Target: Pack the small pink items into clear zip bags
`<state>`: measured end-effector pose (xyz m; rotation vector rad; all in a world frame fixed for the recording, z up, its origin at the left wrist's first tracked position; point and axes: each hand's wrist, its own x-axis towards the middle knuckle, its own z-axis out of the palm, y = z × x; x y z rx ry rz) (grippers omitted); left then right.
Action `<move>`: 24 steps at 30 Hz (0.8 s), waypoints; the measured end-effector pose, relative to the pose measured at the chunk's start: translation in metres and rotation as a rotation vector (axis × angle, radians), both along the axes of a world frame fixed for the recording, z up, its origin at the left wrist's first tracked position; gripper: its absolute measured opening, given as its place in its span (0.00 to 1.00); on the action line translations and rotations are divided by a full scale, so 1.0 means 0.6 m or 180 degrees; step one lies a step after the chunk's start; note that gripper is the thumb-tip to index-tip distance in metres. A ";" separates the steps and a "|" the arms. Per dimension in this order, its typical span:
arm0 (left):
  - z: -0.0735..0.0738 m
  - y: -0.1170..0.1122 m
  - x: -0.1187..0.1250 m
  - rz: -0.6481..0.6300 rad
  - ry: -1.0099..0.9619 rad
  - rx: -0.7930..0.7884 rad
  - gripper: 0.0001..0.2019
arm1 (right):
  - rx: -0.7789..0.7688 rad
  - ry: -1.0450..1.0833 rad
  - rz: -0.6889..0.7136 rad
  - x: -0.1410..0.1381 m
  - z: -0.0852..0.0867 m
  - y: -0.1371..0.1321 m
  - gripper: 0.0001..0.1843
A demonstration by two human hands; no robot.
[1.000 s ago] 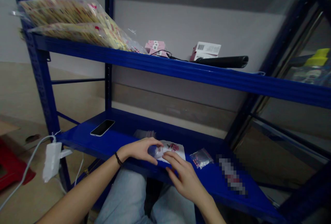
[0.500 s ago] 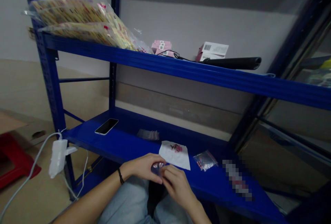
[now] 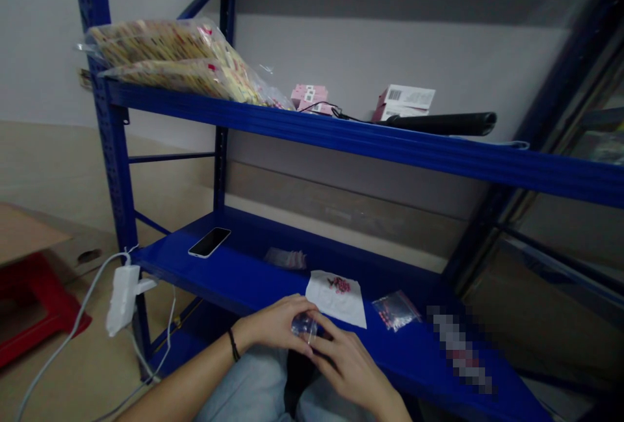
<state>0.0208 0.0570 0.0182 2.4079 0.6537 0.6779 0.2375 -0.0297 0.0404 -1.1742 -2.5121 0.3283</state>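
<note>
A small clear plastic bag (image 3: 303,325) is held up over my lap, just before the front edge of the blue shelf. My left hand (image 3: 277,323) curls around its left side, thumb below and fingers above. At its right edge the fingers of my right hand (image 3: 342,358) are closed, partly hiding it. Behind the hands lies a white paper sheet (image 3: 336,305) with a little heap of dark pink pieces (image 3: 339,285). To the right of the sheet is a clear zip bag (image 3: 396,310) with small red and white pieces inside.
On the lower shelf (image 3: 244,279) lie a phone (image 3: 209,242), a stack of clear bags (image 3: 286,258) and a pixelated item (image 3: 461,350). Above are filled bags (image 3: 166,51), boxes (image 3: 404,100) and a black tube (image 3: 443,123). A white power strip (image 3: 123,298) hangs at left.
The fingers of my right hand have spread and shifted up along the small bag's edge. The bag shows more between my hands. The whole view has shifted slightly.
</note>
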 end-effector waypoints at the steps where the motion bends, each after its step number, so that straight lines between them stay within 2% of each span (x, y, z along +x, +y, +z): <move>1: 0.000 0.000 0.000 -0.0005 -0.0002 0.0010 0.34 | -0.0007 -0.0053 0.0005 0.001 0.005 -0.001 0.18; 8: 0.002 -0.008 0.001 -0.0070 -0.0113 -0.0062 0.35 | -0.0156 -0.0078 0.0041 0.003 0.015 0.000 0.20; 10: 0.001 -0.009 0.001 -0.0040 -0.0186 -0.0112 0.36 | -0.0214 0.0170 0.0069 0.005 0.013 0.002 0.19; 13: 0.000 -0.006 0.001 0.0019 -0.0204 -0.0196 0.36 | -0.0276 0.1012 0.0001 0.024 0.005 0.018 0.13; 15: -0.001 0.000 0.002 0.0099 -0.0196 -0.0238 0.37 | -0.0182 0.1665 -0.0398 0.051 -0.002 0.045 0.14; 17: 0.000 0.006 0.004 0.0188 -0.0192 -0.0282 0.37 | 0.0032 0.1971 -0.1099 0.085 -0.014 0.083 0.16; 19: 0.002 0.012 0.007 0.0283 -0.0207 -0.0337 0.38 | 0.0189 0.1729 -0.1699 0.116 -0.029 0.125 0.15; 20: 0.004 0.015 0.009 0.0329 -0.0219 -0.0365 0.38 | 0.0232 0.1445 -0.1825 0.127 -0.037 0.145 0.14; 24: 0.001 0.020 0.010 0.0417 -0.0313 -0.0444 0.38 | 0.0456 0.0416 -0.1976 0.140 -0.069 0.196 0.14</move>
